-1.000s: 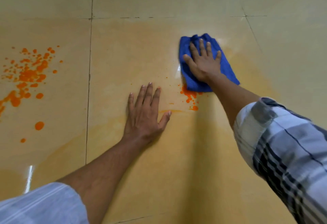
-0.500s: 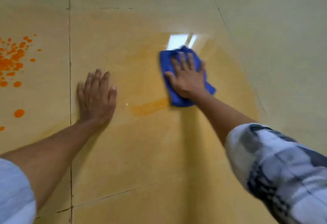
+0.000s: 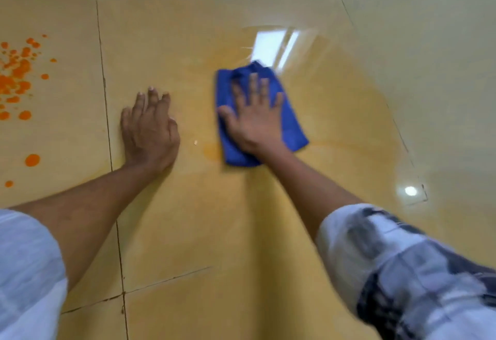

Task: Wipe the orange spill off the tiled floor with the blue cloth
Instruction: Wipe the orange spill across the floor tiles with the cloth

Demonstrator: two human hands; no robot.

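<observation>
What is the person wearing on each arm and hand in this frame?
Both hands are bare: no gloves on the left hand or right hand. The forearms are uncovered. The right sleeve is a rolled white and dark blue check; the left sleeve looks pale, faintly striped.

Both forearms are bare from the elbow down to the left hand (image 3: pixel 150 135) and the right hand (image 3: pixel 255 119). The right sleeve (image 3: pixel 408 267) is rolled up into a thick cuff below the elbow; its cloth is a pale white-grey check crossed by dark navy bands, blurred here. The left sleeve (image 3: pixel 26 272) is a lighter, whitish fabric with faint stripes. Fingernails are short and unpainted.
</observation>
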